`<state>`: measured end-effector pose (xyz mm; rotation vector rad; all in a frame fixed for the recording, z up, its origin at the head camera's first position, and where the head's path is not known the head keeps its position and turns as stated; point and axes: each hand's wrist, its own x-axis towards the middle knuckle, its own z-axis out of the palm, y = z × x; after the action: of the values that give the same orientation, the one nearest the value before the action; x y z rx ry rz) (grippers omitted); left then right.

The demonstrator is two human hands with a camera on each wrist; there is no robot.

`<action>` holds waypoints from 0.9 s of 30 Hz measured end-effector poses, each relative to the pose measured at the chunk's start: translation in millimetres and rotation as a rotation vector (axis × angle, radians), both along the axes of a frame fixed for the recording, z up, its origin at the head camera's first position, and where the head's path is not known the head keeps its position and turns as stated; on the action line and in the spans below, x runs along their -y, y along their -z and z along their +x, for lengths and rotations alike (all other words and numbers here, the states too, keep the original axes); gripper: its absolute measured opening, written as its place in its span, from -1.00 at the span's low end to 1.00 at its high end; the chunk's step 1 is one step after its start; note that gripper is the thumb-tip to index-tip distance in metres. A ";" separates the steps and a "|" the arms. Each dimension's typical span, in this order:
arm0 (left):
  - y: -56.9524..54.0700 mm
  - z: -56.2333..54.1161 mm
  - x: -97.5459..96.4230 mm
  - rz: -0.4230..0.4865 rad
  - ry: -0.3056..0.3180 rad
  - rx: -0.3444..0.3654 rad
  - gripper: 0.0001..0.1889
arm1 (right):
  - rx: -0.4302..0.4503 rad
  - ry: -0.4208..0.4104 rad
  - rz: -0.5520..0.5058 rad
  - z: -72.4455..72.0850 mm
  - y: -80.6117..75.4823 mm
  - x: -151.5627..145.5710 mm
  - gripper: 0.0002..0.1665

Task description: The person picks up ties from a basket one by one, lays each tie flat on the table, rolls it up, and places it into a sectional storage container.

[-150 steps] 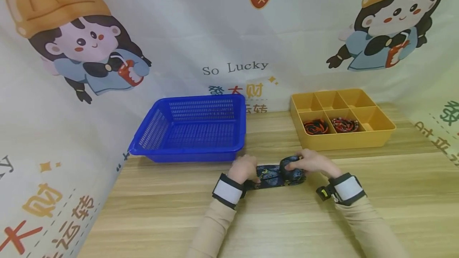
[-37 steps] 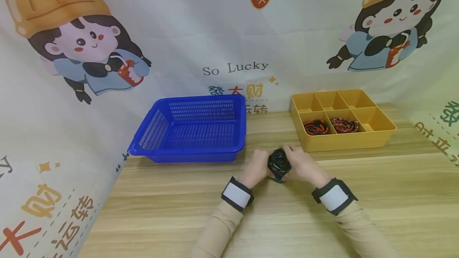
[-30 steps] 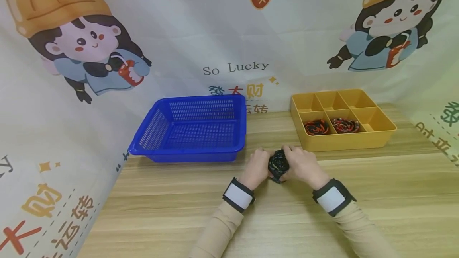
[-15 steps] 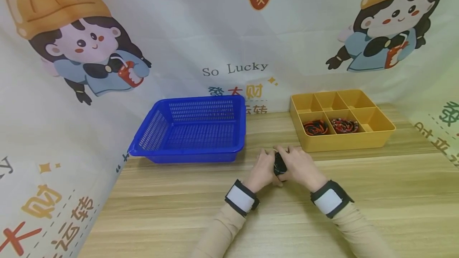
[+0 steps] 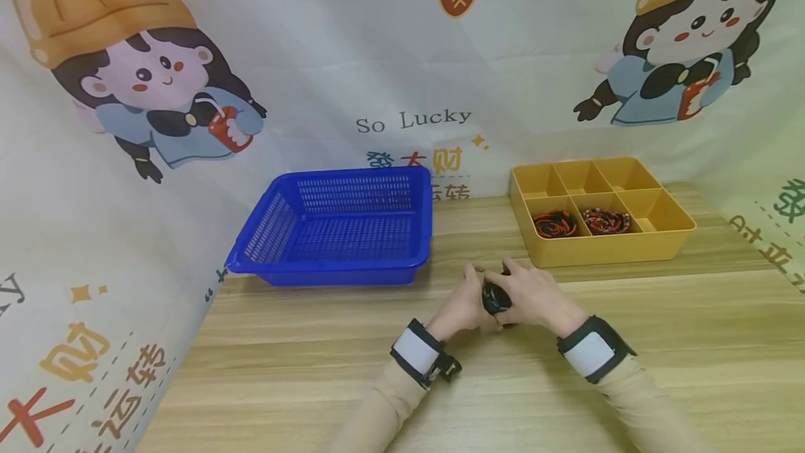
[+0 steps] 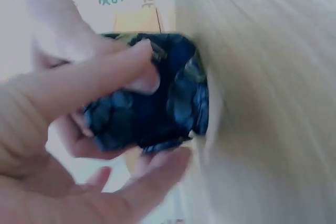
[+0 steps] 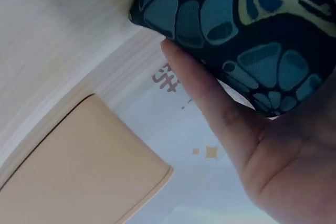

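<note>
A dark necktie (image 5: 495,298) with a blue-grey and yellowish pattern is rolled into a compact coil, held between both hands low over the table. From the right, my right hand (image 5: 539,297) grips it. In the right wrist view its pattern of rounded blue patches fills the top of the necktie (image 7: 210,22), one finger lying along its edge. My left hand (image 5: 462,307) holds the coil from the left. The left wrist view has one of its fingers across the side of the necktie (image 6: 181,95) and another at its lower edge.
A yellow six-compartment box (image 5: 610,249) stands behind and right of the hands. Two front compartments hold an orange-and-black coil (image 5: 556,224) and a red patterned coil (image 5: 606,221). A blue perforated basket (image 5: 333,275) stands back left, before a printed cloth backdrop (image 5: 314,54).
Five seconds ago the necktie lay partly unrolled, the left hand on its flat length. Now it is fully rolled; in the last second it has been turned and shifted slightly right between the hands.
</note>
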<state>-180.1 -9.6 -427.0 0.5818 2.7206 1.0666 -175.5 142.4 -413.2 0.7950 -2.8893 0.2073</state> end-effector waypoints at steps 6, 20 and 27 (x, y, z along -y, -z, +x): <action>-3.3 28.7 18.7 -0.518 0.136 0.012 -0.11 | -0.009 0.003 -0.181 0.8 -4.1 -35.7 -0.32; -1.6 40.1 24.9 -0.591 0.166 -0.014 -0.16 | -0.180 0.572 -0.245 -60.1 -77.9 -200.0 -0.25; -1.3 40.2 18.7 -0.621 0.166 -0.008 -0.15 | -0.018 0.441 0.108 -79.6 -56.3 -223.2 -0.34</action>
<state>-139.9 -28.3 -425.7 0.6721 2.7316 0.1527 -255.1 365.5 -356.9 0.1553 -2.9842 -0.0050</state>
